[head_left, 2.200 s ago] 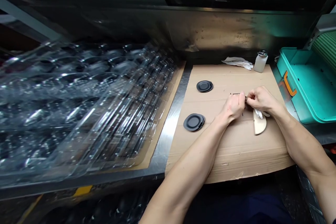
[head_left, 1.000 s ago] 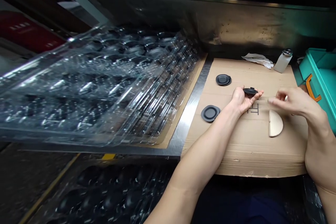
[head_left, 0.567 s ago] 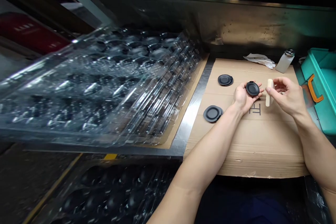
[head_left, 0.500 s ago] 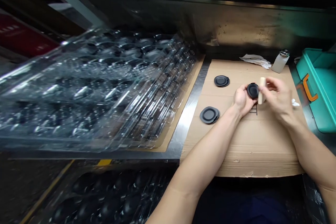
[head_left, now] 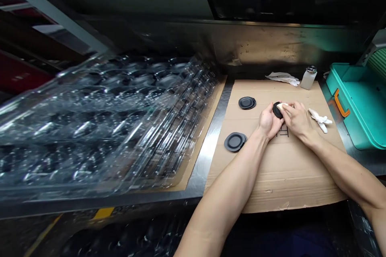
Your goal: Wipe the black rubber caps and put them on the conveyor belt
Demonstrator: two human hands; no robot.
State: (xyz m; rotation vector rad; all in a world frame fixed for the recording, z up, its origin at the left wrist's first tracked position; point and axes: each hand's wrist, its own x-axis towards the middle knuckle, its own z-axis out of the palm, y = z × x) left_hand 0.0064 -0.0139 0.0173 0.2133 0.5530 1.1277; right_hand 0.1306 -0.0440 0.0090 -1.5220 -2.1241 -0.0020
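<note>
In the head view my left hand cradles a small black round disc above the cardboard sheet. My right hand is closed around a short pale stick, and the stick's end rests against the face of the disc. Its exact shape is partly hidden by my fingers. To the left of my hands lie black round pieces, an upper one and a lower one, each apparently overlapping another piece.
Clear plastic trays with round black parts are stacked at left. Behind my hands are a white glove and a small bottle with a metal top. A crumpled white cloth lies right, beside a teal bin with an orange handle.
The pale stick, upright beside the disc before, is now tilted down onto it as my right hand moved left. The view has shifted, with the scene appearing lower and further left.
</note>
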